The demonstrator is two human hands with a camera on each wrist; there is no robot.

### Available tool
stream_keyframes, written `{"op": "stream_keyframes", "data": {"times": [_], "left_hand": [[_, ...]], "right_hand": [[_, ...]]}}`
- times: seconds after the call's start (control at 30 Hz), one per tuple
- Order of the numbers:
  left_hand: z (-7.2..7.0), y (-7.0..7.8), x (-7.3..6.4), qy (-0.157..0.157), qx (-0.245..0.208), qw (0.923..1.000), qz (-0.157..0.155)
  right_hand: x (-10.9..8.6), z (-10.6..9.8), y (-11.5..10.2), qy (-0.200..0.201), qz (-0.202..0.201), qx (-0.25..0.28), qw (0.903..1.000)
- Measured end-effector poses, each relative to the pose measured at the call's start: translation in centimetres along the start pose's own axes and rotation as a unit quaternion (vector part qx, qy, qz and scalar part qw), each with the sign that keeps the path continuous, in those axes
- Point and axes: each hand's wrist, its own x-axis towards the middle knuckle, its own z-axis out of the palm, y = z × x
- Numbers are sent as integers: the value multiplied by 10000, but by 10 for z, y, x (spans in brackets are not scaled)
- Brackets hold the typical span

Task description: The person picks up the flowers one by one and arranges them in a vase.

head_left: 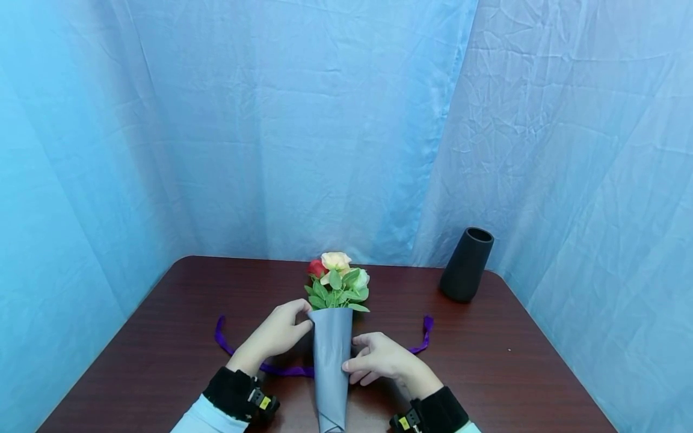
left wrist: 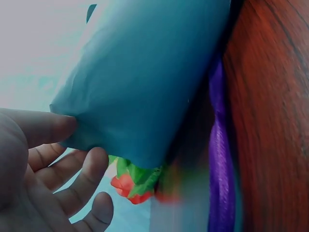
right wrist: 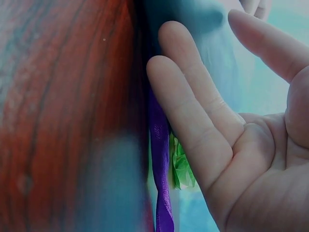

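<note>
A bouquet of artificial flowers (head_left: 337, 262), red, cream and pale with green leaves, lies wrapped in a blue-grey paper cone (head_left: 332, 367). My left hand (head_left: 278, 329) pinches the upper left edge of the paper; in the left wrist view the thumb presses the paper (left wrist: 130, 82) near its corner. On the other side, my right hand (head_left: 381, 361) is at the wrap's right side, thumb by the paper and fingers fairly straight in the right wrist view. Under the wrap runs a purple ribbon (head_left: 287, 370), its ends out to both sides; the middle is hidden.
A black vase (head_left: 468, 264) stands upright at the back right of the dark brown wooden table (head_left: 520, 373). Light blue curtains (head_left: 325, 132) hang behind the table and along its sides.
</note>
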Motion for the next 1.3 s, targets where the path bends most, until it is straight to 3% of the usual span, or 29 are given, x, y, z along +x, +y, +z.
{"op": "stream_keyframes", "data": {"times": [0.33,0.63,0.9,1.3], "left_hand": [[-4,14,-4,253,-171,9993,199],[-14,13,-8,48,-146,9998,-121],[-25,10,-12,-8,171,9989,-429],[-43,0,-24,-64,455,9968,-651]], "right_hand": [[-1,-2,-1,-78,18,-15,10000],[0,-2,2,-86,6,-10,10000],[0,-1,0,-60,-8,-29,10000],[0,-2,2,-79,-3,-66,9999]]}}
